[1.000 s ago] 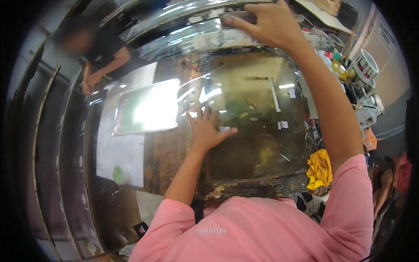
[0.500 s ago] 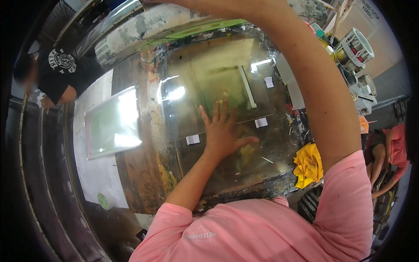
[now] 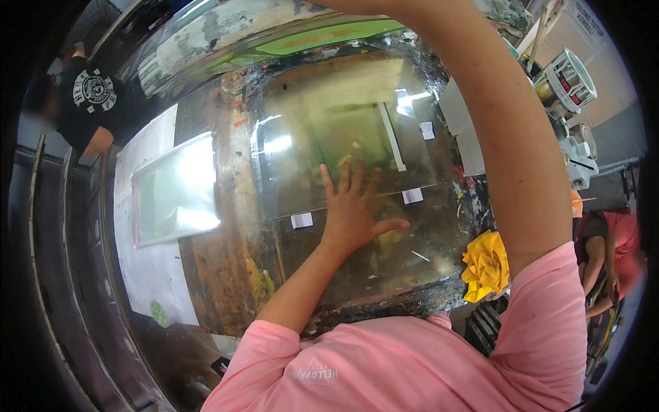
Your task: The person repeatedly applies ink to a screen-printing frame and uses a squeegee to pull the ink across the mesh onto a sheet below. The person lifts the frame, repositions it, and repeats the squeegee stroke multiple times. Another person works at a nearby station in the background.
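Note:
My left hand [image 3: 351, 213] lies flat, fingers spread, on a clear, glossy sheet [image 3: 364, 257] covering the paint-stained board [image 3: 237, 275]. Small white paper tabs [image 3: 302, 220] sit around it, and a narrow pale strip [image 3: 391, 137] lies beyond the fingertips. My right arm [image 3: 515, 151] reaches up and across the board's right side toward the far edge. Its hand is beyond the top of the picture, so its fingers and anything in them are hidden. At the far side, below my right forearm, is a grey-smeared panel with a green area [image 3: 322, 40].
Left of the board's middle, a clear plastic-covered sheet [image 3: 178, 192] rests on white paper [image 3: 147, 275]. A crumpled yellow cloth [image 3: 486, 266] lies at the right edge. Tubs [image 3: 566, 82] stand far right. One person [image 3: 89, 103] is at far left, another [image 3: 611, 254] at right.
The green area at the far side shows wider than before. My left hand stays flat in nearly the same place. The people at left and right have shifted their arms.

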A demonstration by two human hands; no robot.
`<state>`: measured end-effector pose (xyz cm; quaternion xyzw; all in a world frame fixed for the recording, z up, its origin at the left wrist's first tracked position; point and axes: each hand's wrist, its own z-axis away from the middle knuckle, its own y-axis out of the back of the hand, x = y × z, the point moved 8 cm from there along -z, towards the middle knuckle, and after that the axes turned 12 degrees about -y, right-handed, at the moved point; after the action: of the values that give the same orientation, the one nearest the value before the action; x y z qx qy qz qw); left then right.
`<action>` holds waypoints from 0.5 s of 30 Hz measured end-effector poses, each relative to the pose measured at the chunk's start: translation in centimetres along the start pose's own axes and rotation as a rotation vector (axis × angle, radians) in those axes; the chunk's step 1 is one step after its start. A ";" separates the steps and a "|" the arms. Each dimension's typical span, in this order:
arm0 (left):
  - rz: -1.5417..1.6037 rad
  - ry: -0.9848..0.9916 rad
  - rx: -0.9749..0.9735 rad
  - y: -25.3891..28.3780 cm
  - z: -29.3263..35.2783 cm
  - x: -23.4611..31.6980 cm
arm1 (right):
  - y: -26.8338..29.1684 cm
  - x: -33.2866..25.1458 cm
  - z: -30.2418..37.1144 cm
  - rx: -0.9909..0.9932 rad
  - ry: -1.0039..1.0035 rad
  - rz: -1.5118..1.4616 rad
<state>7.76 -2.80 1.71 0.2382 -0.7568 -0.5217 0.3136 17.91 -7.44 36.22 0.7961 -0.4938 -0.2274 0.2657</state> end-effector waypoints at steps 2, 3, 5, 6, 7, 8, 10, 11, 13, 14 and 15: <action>0.015 -0.020 0.020 0.1 0.0 0.2 | -0.8 0.6 -0.3 -0.069 -0.044 0.011; 0.033 -0.009 -0.003 -0.2 0.0 0.1 | -1.1 0.9 -0.8 -0.135 -0.049 0.010; 0.058 -0.026 0.042 -0.1 0.2 0.0 | -1.7 1.5 -1.0 -0.221 -0.081 0.011; 0.070 -0.035 0.078 -0.1 0.4 0.0 | -1.8 1.7 -1.0 -0.239 -0.103 0.011; 0.067 -0.036 0.041 -0.7 0.5 -0.2 | -2.0 1.7 -1.1 -0.232 -0.115 0.034; 0.063 -0.045 0.031 -1.1 0.6 -0.2 | -2.0 1.8 -1.0 -0.225 -0.128 0.056; 0.063 -0.053 0.028 -1.7 0.9 -0.2 | -2.3 1.3 -1.0 -0.172 -0.123 0.101; 0.065 -0.060 0.038 -1.8 0.9 0.0 | -2.2 1.0 -1.0 -0.147 -0.116 0.109; 0.116 -0.038 0.114 -0.5 0.9 0.0 | -1.9 0.8 -1.0 -0.132 -0.126 0.091; 0.112 -0.025 0.202 1.3 1.1 -0.5 | -2.0 0.8 -0.9 -0.139 -0.145 0.075; 0.119 -0.012 0.265 3.2 1.3 -0.9 | -2.0 0.8 -0.7 -0.159 -0.148 0.046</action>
<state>7.37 -0.25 4.14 0.2294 -0.8337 -0.3989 0.3053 19.97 -7.27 35.34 0.7419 -0.5107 -0.3180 0.2960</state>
